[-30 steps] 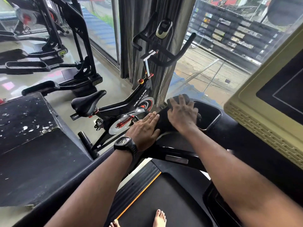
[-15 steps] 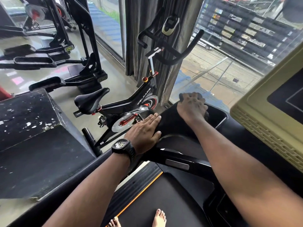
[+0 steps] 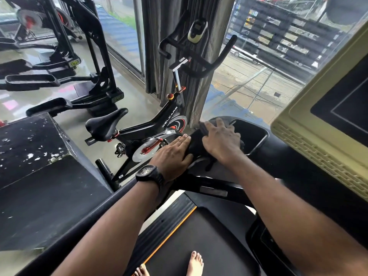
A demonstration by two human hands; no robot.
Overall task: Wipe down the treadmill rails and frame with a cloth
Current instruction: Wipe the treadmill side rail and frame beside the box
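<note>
R hand (image 3: 221,140) presses flat, fingers spread, on soft dark grey cloth (image 3: 204,127) atop black treadmill frame (image 3: 211,185). L hand (image 3: 171,154) lies flat alongside. Cloth looks limp, light; hold under palm, edges bunched.

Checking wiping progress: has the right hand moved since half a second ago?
Yes. The right hand pressing the cloth slid back toward the person beside the cup-holder recess.

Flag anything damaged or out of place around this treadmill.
The black platform left of the treadmill looks worn: its top is chipped and flecked with white where the paint has flaked off. Nothing on the treadmill itself looks askew or spilled.
</note>
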